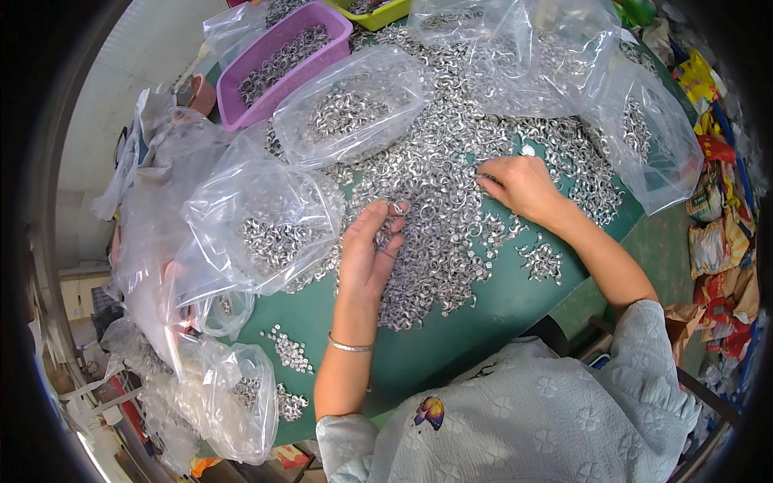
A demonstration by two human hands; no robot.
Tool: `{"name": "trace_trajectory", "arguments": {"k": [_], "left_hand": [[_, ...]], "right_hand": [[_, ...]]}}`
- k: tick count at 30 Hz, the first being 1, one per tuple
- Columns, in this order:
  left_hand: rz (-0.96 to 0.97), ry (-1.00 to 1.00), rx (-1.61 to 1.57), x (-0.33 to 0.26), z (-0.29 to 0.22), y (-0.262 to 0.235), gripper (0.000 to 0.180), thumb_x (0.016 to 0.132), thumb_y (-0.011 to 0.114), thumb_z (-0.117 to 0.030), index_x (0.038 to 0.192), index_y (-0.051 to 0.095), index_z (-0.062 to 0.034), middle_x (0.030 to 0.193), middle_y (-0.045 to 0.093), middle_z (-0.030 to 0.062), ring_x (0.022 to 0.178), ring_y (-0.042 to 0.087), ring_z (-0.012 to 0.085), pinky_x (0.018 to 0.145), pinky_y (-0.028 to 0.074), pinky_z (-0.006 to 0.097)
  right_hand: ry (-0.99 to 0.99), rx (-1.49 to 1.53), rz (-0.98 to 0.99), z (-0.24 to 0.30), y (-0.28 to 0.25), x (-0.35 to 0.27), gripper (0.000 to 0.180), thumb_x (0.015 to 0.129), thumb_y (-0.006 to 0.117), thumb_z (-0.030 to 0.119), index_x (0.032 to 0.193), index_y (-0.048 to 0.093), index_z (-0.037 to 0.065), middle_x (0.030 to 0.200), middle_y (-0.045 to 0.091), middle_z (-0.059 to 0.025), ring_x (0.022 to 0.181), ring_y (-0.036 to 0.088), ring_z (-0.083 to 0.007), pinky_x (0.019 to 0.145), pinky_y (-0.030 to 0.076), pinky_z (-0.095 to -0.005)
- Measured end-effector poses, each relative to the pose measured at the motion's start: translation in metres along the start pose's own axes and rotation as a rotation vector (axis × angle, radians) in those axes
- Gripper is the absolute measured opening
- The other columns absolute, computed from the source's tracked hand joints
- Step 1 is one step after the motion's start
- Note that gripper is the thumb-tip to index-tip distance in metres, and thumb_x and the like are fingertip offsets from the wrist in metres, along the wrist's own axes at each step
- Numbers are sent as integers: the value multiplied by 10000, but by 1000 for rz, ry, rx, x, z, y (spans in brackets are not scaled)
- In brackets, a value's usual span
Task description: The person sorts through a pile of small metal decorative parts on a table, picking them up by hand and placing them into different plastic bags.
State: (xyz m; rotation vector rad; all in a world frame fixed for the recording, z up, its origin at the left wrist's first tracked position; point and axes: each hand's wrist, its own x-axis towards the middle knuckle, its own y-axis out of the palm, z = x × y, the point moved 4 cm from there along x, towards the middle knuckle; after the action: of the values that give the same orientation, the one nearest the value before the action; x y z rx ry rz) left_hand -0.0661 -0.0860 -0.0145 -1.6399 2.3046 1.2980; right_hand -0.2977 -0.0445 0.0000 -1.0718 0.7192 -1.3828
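Green-topped bench (499, 314), crowded; pale wall to the left, coloured packets heaped along the right edge. A wide heap of small silvery metal rings (439, 173) covers the middle of the bench, with smaller clusters lying apart near the front edge.

Left hand (369, 253): palm up, fingers half curled, cupping a few rings; grip loose, not closed. It rests at the near edge of the heap, just beside a clear plastic bag (270, 221) partly filled with rings.

Right hand (522, 185): palm down on the heap, fingertips pressed into the rings; whether anything is pinched, cannot tell.

Further bags and a purple tray (282, 60) of rings stand behind.

Judgement: take few rings at a time, keep the cupped palm level, and work close to the bag mouth so none scatter.
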Motion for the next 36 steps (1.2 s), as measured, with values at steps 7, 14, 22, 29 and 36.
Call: {"name": "trace_trajectory", "arguments": {"k": [7, 14, 22, 29, 36], "left_hand": [[-99, 43, 225, -9, -2, 4, 245, 862, 568, -49, 1096, 559, 22, 979, 604, 119, 722, 507, 102, 523, 390, 159], [97, -47, 64, -15, -1, 14, 309, 858, 571, -64, 1147, 530, 37, 1002, 589, 115, 734, 483, 104, 552, 403, 167], [153, -71, 123, -23, 5, 22, 269, 859, 582, -99, 1104, 573, 12, 991, 599, 64, 753, 505, 89, 592, 416, 171], [157, 19, 444, -27, -3, 35, 226, 870, 553, -78, 1058, 596, 41, 1012, 617, 140, 690, 517, 97, 520, 374, 174], [308, -63, 549, -29, -6, 34, 168, 863, 535, -56, 982, 617, 30, 1013, 629, 161, 673, 522, 100, 521, 377, 174]], "right_hand": [[564, 1590, 167, -15, -2, -3, 140, 858, 540, 171, 879, 569, 35, 593, 459, 43, 475, 359, -50, 391, 243, -189], [499, 1326, 413, 33, 6, 7, 158, 870, 559, 134, 939, 633, 12, 626, 477, 42, 546, 402, -39, 436, 312, -201], [212, 1030, 281, 58, 10, 13, 149, 813, 641, 138, 891, 642, 11, 706, 582, 12, 674, 489, -42, 613, 400, -218], [164, 886, 29, 52, 10, 8, 147, 835, 608, 119, 935, 612, 11, 698, 535, 35, 669, 459, -40, 614, 389, -216], [230, 1065, 336, 60, 20, 6, 238, 872, 561, 187, 987, 621, -12, 691, 614, -31, 662, 526, -73, 608, 429, -237]]}}
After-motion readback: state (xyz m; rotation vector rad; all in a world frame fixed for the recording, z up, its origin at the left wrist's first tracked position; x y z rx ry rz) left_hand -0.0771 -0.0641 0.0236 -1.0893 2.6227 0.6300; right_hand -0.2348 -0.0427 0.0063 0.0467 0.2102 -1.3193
